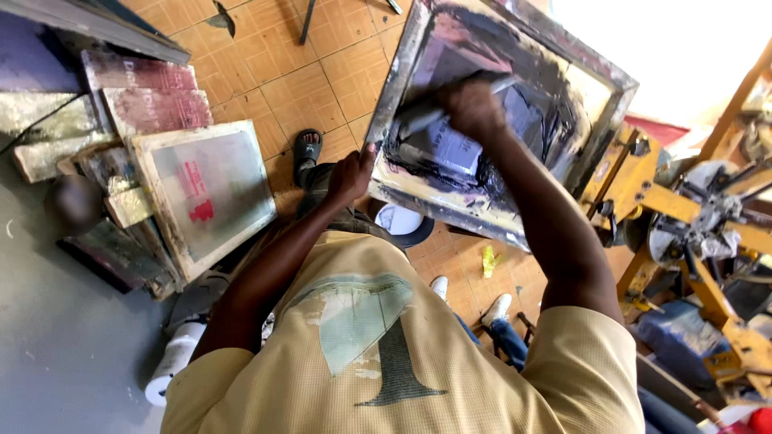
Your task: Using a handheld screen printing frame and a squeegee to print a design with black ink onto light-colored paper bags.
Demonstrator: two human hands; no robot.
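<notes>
Though ink-blackened (mesh pale centrally), framed screen (498, 120)

The screen frame (498, 120) is smeared black over cream edges. Left of it, a leaning frame (205, 193) is pale with red marks. Below it, the shirt (386, 354) is tan; right of it, the press (691, 233) looks yellow.

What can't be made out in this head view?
- Right hand fingers: curled around the squeegee, motion-blurred.
- Printing screen frame: top cut off by the picture's edge; mesh hidden under dark ink.
- Left hand fingers: tips hidden behind the frame's edge.
- Yellow press: cut off right.
</notes>
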